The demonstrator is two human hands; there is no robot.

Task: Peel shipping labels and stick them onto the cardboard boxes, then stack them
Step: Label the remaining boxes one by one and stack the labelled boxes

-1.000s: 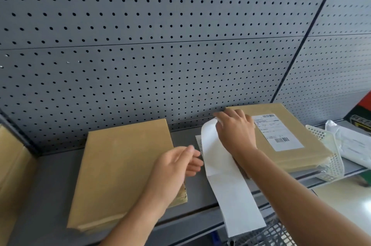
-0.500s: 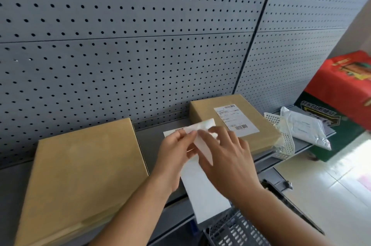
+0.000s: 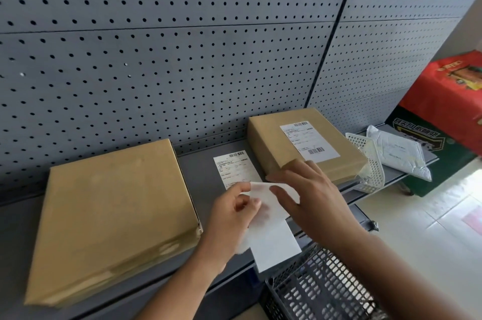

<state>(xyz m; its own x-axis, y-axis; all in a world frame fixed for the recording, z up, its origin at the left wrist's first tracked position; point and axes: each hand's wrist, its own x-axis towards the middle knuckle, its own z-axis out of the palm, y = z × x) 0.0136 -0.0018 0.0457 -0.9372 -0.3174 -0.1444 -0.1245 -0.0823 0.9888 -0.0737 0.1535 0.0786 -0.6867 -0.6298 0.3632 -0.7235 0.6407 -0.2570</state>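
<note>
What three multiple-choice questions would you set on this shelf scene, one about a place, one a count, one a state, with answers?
1. Where does the label strip lie?
A. in the wire basket
B. on the shelf, between the left box and the right box
C. on the red carton
2. How many boxes bear a stuck label?
A. none
B. one
C. two
3. The left hand is:
A. pinching the strip
B. flat on a box
C. hanging idle
Answers: B, it rests on grey shelf between them; B, only the right box does; A, its fingers close on the paper.
</note>
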